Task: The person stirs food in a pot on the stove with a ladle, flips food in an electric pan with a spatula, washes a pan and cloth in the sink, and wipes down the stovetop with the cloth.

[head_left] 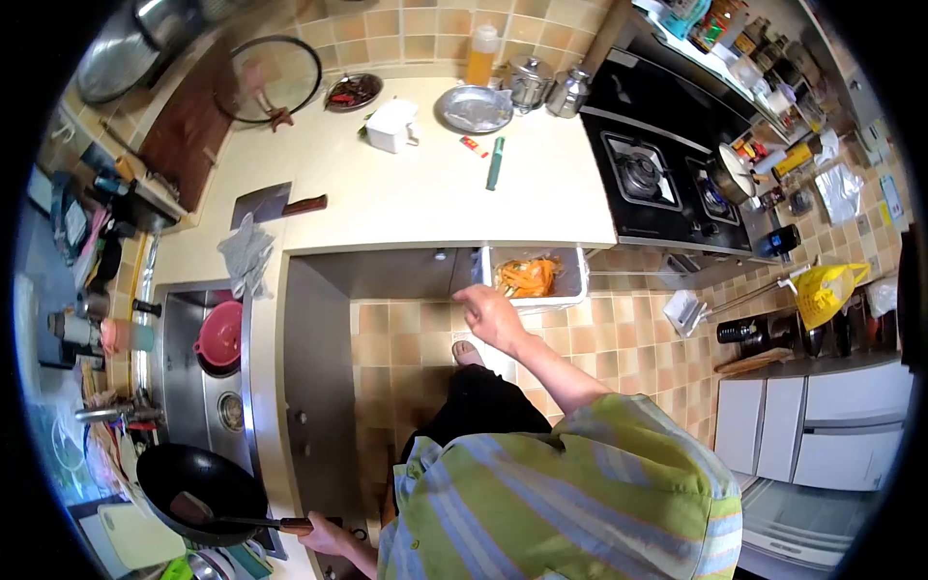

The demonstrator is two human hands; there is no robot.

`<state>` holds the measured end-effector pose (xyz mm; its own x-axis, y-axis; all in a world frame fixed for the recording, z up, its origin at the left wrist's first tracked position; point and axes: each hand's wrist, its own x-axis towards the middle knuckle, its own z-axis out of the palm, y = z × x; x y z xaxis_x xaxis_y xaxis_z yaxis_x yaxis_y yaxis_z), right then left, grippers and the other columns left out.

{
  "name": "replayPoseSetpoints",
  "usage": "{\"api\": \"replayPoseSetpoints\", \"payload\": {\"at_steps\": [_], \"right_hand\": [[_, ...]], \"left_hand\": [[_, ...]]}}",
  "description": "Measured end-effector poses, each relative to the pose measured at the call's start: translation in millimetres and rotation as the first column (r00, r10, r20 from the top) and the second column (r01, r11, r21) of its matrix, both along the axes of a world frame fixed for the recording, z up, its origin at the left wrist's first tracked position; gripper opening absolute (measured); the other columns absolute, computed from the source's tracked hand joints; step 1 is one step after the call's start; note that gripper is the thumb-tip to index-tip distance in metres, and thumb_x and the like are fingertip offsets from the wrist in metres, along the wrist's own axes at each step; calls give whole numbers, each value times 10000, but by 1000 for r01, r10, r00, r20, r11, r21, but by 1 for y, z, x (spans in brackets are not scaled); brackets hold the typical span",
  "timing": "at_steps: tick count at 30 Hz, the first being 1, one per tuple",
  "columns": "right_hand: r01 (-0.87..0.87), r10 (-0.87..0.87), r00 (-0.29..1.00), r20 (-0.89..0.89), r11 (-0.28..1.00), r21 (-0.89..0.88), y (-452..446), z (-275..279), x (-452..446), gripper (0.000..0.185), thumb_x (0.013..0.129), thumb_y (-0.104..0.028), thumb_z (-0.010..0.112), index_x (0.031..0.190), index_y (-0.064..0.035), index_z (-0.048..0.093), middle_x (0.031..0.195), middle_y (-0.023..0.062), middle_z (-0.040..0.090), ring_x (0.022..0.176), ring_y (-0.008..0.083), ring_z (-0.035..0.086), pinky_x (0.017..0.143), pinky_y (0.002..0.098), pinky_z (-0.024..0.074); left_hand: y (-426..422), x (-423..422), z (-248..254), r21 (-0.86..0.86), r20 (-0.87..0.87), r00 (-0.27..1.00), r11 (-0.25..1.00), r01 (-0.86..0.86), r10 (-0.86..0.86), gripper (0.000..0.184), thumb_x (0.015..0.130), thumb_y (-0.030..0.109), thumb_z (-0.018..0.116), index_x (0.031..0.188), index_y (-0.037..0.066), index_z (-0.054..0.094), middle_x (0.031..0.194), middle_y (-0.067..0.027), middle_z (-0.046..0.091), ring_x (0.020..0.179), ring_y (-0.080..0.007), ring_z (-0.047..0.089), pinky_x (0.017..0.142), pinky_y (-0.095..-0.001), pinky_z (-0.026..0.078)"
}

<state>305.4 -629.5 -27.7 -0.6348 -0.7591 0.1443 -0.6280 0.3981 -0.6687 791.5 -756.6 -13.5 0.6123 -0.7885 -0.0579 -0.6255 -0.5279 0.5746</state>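
Note:
My left hand (329, 537) is closed around the wooden end of a handle at the lower left. This handle leads to a spatula (190, 508) whose blade lies inside a black wok (198, 469). Whether the wok's own handle is in my grip too, I cannot tell. The wok sits by the near end of the steel sink (184, 377), overlapping its edge. My right hand (493, 317) hovers just in front of a white bin (570, 298) with orange peelings in it. Its fingers are loosely bent and apart, with nothing visible in them.
A cleaver (263, 205) and a grey cloth (247, 256) lie near the counter's left corner. A pink basin (222, 331) is in the sink. Farther back stand a metal plate (474, 109) and an oil bottle (481, 56). The gas stove (643, 179) is at right.

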Motion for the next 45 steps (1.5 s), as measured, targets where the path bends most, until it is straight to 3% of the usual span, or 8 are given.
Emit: {"api": "replayPoseSetpoints", "payload": {"at_steps": [6,10,18,28,35,37,41,45], "right_hand": [[-96,93,995,27,990,103,25,6,-33,301,900,-80,610,1196,-46,658,1176,180,684,1103,368,639,950,453,524],[-15,14,1000,5,983,184,56,7,-69,148,899,-106,631,1023,-78,708,1004,184,716,939,369,688,822,466,550],[-63,62,998,11,967,248,54,-14,-107,154,951,-136,641,1065,-61,713,981,148,749,890,337,724,798,419,569],[-158,143,984,106,976,148,40,-15,-112,170,925,-76,629,1076,-52,704,1029,160,724,885,334,712,793,413,566],[67,-75,997,36,982,179,128,-31,-130,172,940,-93,628,1092,-42,688,1046,169,716,907,314,712,799,396,574],[237,-303,889,342,946,222,164,-31,-138,209,949,-140,627,1128,-43,676,1101,162,711,978,294,702,837,390,563],[664,-388,268,882,737,122,253,-33,-149,274,945,-223,623,1150,-48,672,1138,174,700,1048,307,692,881,403,546],[618,-781,585,220,605,502,379,-92,-125,373,914,-298,636,1139,-3,666,1103,230,704,1021,335,702,878,404,549]], "left_hand": [[-6,-6,17,0,-163,984,998,69,-68,580,770,293,677,1142,-137,562,973,-261,656,804,-354,647,691,-475,544],[8,53,-28,-54,-526,850,996,-71,32,287,862,220,671,1033,7,584,813,-95,616,612,-182,574,533,-326,481],[103,-58,114,-8,-873,488,999,-50,17,318,866,219,654,1102,42,535,694,-16,486,508,-136,494,431,-269,398],[108,-153,146,69,-989,147,937,344,19,406,839,238,622,1144,1,496,651,-21,423,440,-129,413,390,-268,327],[55,-246,118,23,-988,-94,728,685,120,413,856,245,691,1165,34,515,698,-19,455,474,-122,447,338,-245,299],[48,-279,106,-7,-974,-160,690,724,159,392,883,226,653,1183,31,494,699,-17,446,466,-114,435,333,-238,325],[25,-327,58,-118,-958,-238,541,833,157,381,909,248,653,1181,38,490,712,-13,442,480,-110,439,356,-249,341],[20,-363,42,-112,-956,-224,474,874,187,357,924,251,644,1177,41,507,715,-8,435,478,-104,431,336,-243,330]]}}
